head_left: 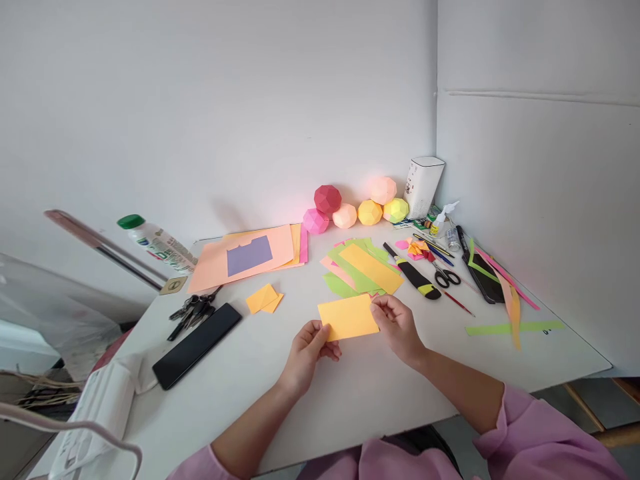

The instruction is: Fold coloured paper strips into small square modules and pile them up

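L fingers (325,331) pinch card (349,318) at its lower L corner; R fingers (379,308) grip its upper R side, held over desk (210,427) nr front edge. Bare desk btwn phone (197,345) & L hand (305,357); more below R hand (400,330). Bottle (159,245) w/ green cap at back L, contents unclear.
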The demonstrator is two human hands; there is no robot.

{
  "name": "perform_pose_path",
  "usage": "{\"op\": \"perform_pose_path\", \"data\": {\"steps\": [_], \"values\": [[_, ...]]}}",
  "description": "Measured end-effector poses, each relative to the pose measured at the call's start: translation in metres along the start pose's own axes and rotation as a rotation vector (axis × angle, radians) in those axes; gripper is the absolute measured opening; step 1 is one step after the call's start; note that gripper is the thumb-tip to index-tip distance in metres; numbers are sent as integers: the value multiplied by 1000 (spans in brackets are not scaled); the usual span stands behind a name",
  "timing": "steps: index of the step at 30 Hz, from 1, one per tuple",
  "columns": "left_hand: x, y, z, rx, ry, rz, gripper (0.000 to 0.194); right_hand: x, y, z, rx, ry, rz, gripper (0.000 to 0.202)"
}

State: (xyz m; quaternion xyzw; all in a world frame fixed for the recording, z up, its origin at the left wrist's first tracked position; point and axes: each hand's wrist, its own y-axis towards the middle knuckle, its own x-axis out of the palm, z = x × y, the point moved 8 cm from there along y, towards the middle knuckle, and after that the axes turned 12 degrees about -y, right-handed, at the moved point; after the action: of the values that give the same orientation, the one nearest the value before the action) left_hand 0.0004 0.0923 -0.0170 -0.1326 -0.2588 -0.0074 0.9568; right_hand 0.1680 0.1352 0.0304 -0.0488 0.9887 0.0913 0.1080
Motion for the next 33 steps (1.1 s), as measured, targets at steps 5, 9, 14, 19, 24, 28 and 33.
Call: {"op": "perform_pose_path", "data": {"steps": [5, 9, 14, 19, 24, 28, 33], "values": [[-13, 0, 10, 77, 30, 112, 25, 12, -2, 4, 75, 27, -136, 12], [-21, 0, 17, 136, 6, 190, 24, 17, -3, 4, 105, 8, -187, 15], [-28, 0, 23, 173, -3, 234, 21, 27, -7, 16, 167, -62, -349, 14], [-34, 3, 25, 162, 28, 226, 17, 33, -7, 20, 153, -143, -477, 12], [-10, 5, 3, -23, 137, -26, 16, 31, -3, 12, 52, -228, -422, 32], [11, -1, -18, -121, 226, -225, 18, 48, -14, 10, -70, -350, -556, 15], [12, -2, -22, -68, 417, -247, 13, 61, -25, 10, -172, -423, -587, 9]]}}
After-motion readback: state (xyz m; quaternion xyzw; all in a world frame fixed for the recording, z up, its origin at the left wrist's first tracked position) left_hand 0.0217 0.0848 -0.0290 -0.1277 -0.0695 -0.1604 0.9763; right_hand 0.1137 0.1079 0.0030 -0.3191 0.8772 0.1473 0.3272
